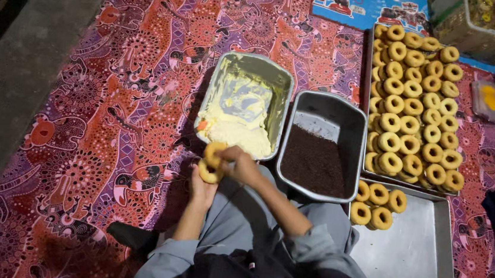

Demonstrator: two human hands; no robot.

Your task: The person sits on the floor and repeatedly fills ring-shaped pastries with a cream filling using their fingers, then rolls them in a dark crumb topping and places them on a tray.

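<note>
Floor covering: red and purple patterned cloth (pixel 112 115) spreads under everything, with a bare grey concrete strip (pixel 2 76) along its left side.
Full tray: long metal tray (pixel 365 107) at upper right is packed with rows of golden ring-shaped doughnuts (pixel 413 106).
Lower tray: flat silver metal tray (pixel 411 243) just below it carries a small cluster of the same rings at its top left corner and a few more at its bottom edge.
Dark tin: rectangular metal tin (pixel 328 113) holds dark brown sprinkles (pixel 315 163) heaped toward the near end; it sits between the cream tin and the trays.
Cream tin: rectangular metal tin (pixel 282 82) just left of it holds pale yellow cream (pixel 237 133) piled at the near end, its walls smeared.
Person: grey sleeves (pixel 190 253) and grey trousers fill the bottom centre.
Left hand (pixel 203 184): closed around a golden ring doughnut (pixel 208 172), held just in front of the cream tin's near edge.
Right hand (pixel 242 163): fingers pinched together on a second doughnut piece (pixel 215 151), which touches the top of the first.
</note>
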